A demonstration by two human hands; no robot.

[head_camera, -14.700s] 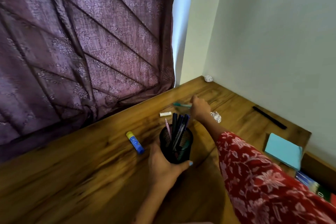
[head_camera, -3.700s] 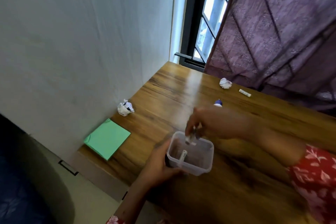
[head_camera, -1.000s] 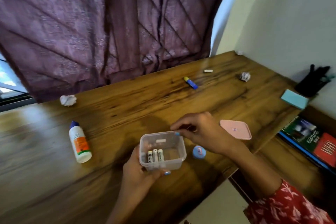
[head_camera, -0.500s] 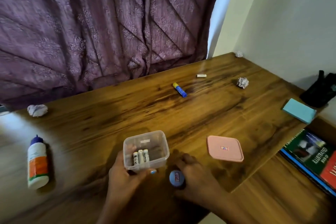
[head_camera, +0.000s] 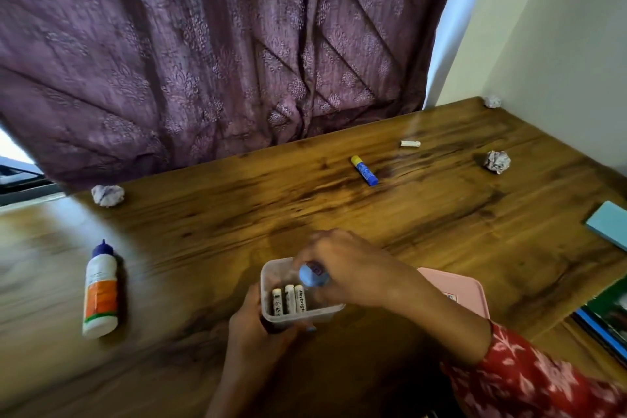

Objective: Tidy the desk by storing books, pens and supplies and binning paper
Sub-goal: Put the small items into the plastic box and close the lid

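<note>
The right hand pinches a small round blue object with a dark label between curled fingers, holding it over the open top of a clear square plastic container; the left hand grips that container from its near left side, fingers wrapped under the front wall; inside lie three white cylindrical batteries side by side. Just right of the container, partly hidden by the right forearm, a flat pink plastic lid lies on the brown wooden desk; a white glue bottle with an orange label and blue cap lies well to the left; a blue and yellow glue stick and a small white eraser-like piece lie further back; three crumpled paper balls sit apart, one at the left edge, one to the right, one in the far corner; a light blue pad of notes lies at the right edge.
</note>
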